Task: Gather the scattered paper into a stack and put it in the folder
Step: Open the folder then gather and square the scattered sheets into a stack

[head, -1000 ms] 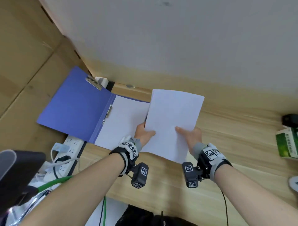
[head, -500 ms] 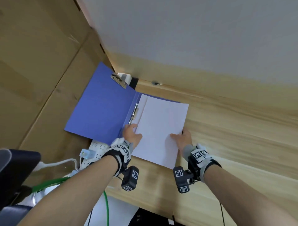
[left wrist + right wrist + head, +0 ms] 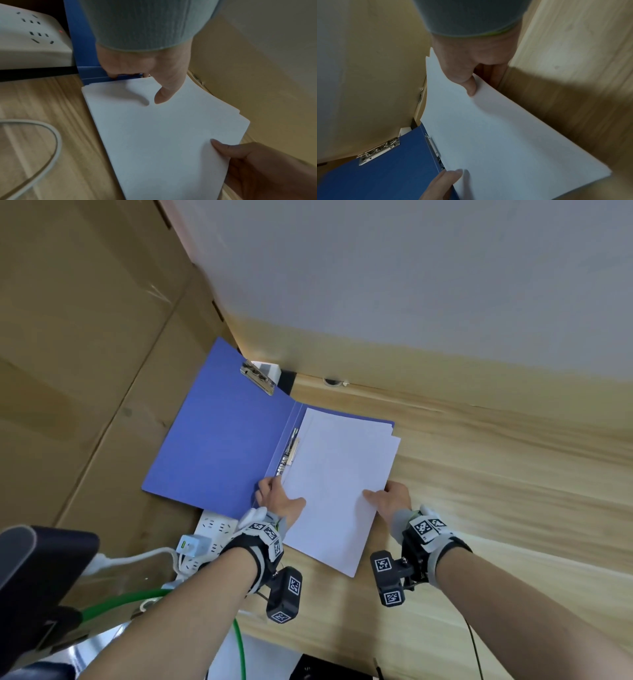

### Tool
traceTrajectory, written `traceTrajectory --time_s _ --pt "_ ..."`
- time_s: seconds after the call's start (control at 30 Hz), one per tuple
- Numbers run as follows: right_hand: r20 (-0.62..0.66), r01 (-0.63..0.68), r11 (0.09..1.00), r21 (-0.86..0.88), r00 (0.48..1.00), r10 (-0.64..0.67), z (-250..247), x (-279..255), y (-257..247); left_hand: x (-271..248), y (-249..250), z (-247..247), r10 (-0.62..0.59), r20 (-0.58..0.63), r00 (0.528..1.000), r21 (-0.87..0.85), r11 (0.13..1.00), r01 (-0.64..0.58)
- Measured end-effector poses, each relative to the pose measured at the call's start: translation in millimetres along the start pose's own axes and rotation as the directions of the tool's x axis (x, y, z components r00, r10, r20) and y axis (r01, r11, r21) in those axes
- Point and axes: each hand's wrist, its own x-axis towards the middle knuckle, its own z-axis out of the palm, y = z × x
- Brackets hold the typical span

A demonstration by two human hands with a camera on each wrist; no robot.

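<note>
Both hands pinch the paper stack (image 3: 337, 484) at its near end, left hand (image 3: 279, 501) by the folder (image 3: 222, 440) spine and right hand (image 3: 390, 501) on the outer edge, its long side running alongside the spine clip (image 3: 290, 451) and slightly skewed, so it probably just needs squaring up.

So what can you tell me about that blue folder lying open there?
The blue folder lies open and flat, its left cover hanging past the wooden desk edge over a white power strip. It looks like stiff card or plastic. A metal clip sits at the left cover's top edge, another metal clamp along the spine. A stack of white paper covers its right half. The left hand touches it near the spine.
</note>
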Motion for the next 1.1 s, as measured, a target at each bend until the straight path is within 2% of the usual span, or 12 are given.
traceTrajectory --time_s 0.17,0.47,0.7,0.9,1.0,1.1 --pt "-0.055 0.009 1.000 -0.026 0.998 -0.011 -32.7 4.1 20.2 -14.0 22.8 16.0 -0.004 0.036 0.999 0.013 1.000 0.004" --pt "-0.190 0.022 0.999 -0.028 0.981 -0.027 -184.6 19.2 81.3 -96.3 108.0 103.7 0.076 0.179 0.981 0.033 0.996 -0.083" --pt "-0.251 0.011 1.000 -0.028 0.968 -0.017 -296.0 21.9 138.3 -161.1 158.5 194.4 0.075 0.255 0.964 -0.026 0.997 -0.070" --pt "-0.276 0.042 0.999 -0.017 0.960 -0.046 -347.1 15.7 162.0 -220.3 194.0 222.9 0.054 0.243 0.968 -0.181 0.983 -0.009" --pt "-0.283 0.014 1.000 0.027 0.959 -0.006 -362.2 10.6 167.0 -235.2 199.4 238.9 0.045 0.276 0.960 -0.231 0.973 0.021" --pt "-0.267 -0.028 0.998 0.060 0.963 0.044 -369.0 5.5 173.9 -244.4 202.2 249.3 0.036 0.383 0.923 -0.209 0.977 0.049"
